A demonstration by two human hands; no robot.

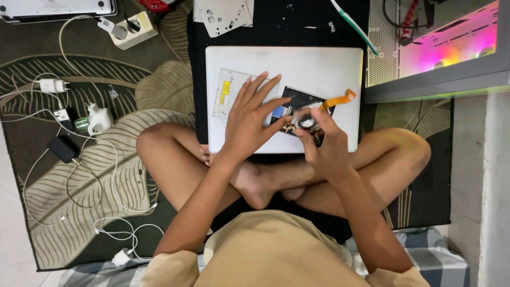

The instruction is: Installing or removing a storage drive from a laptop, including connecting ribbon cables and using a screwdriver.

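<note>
Two hands on a dark circuit board [303, 114], frame centre, laid on a closed white laptop [319, 72].
Left hand [247, 122] is spread flat, fingers open, beside a silver drive [228, 93]; right hand [324, 143] is pinched closed on the board, orange flex cable [340, 99] attached.

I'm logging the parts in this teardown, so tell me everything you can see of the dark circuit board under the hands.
The dark circuit board is a flat, roughly rectangular black piece with small metallic and blue parts on its face. An orange flex ribbon sticks out from its upper right corner. It lies slightly tilted on the closed white laptop, beside a pale metal plate. The left hand presses on its left side; the right hand works at its lower edge, blurred there.
</note>
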